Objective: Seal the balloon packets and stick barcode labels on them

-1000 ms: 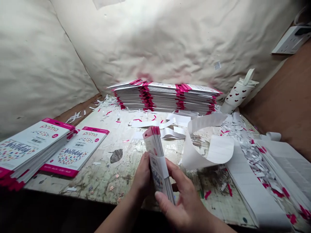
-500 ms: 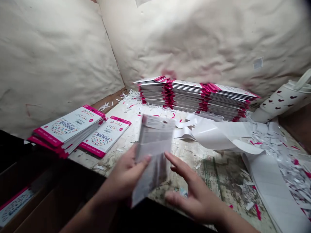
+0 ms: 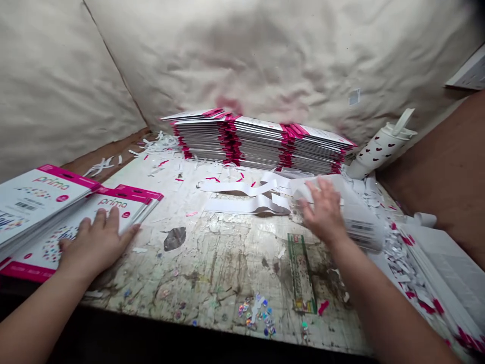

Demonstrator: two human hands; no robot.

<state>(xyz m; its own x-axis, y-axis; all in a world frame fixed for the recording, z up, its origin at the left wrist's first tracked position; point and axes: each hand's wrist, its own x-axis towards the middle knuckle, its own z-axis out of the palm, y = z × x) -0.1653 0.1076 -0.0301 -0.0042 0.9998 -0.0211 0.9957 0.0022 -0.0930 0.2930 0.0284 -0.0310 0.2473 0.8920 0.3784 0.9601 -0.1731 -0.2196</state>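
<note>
Pink-edged cards (image 3: 127, 205) under flat left hand (image 3: 94, 242); open right hand (image 3: 322, 210) on white strip (image 3: 361, 222); worktop (image 3: 215, 263) between.

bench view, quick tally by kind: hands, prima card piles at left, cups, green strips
hands: 2 (left hand, right hand)
prima card piles: 2 (one bare, one under the left hand)
heart-print tumbler: 1
green printed strip: 1
total: 6
</note>
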